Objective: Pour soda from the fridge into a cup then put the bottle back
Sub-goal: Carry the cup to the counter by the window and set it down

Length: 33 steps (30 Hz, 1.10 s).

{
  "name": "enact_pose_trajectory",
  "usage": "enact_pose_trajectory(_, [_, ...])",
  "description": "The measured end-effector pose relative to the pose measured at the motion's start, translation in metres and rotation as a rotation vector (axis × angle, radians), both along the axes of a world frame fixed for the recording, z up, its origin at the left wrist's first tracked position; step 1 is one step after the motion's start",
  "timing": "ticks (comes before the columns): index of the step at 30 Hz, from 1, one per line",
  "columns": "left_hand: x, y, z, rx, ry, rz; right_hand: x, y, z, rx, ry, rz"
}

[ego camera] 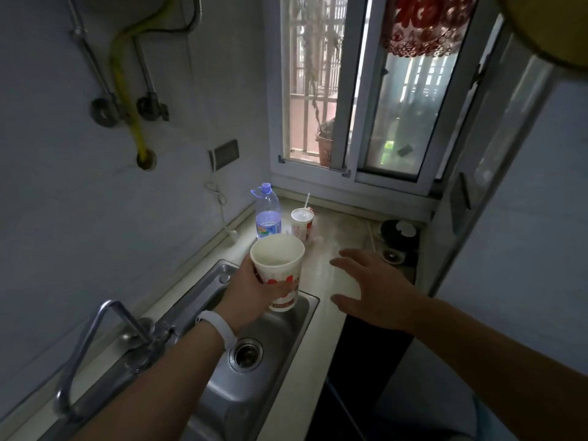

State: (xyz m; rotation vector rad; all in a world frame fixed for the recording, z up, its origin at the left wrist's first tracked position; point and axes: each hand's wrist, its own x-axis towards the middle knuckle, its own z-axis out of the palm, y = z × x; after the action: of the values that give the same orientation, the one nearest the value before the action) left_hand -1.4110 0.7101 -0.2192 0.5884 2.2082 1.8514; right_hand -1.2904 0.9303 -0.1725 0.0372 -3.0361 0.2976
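Head view: early in the task, judging by the paper cup (pixel 280 272) looking empty, gripped round its side by the left hand (pixel 251 291) above the sink (pixel 286 345); right hand (pixel 372 291) spread, fingers straight, holding nothing, hovering over the desk (pixel 331 249); no soda bottle or open fridge visible, so fetching, pouring and returning all likely still ahead. Pale stone desk along a tiled wall, carrying a clear water bottle (pixel 268 214) and a lidded takeaway cup (pixel 302 222) with straw near a barred window (pixel 318 90); tap (pixel 105 332) at left, dim kitchen.
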Motion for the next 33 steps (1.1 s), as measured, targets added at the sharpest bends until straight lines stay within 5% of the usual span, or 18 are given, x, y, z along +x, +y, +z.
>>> enact_pose_trajectory(17, [-0.148, 0.083, -0.06, -0.137, -0.034, 0.265, -0.213, 0.1, -0.059, -0.172, 0.011, 0.204])
enact_pose_trajectory(33, [-0.23, 0.135, -0.138, -0.196, -0.108, 0.327, -0.291, 0.127, -0.135, -0.243, -0.057, 0.161])
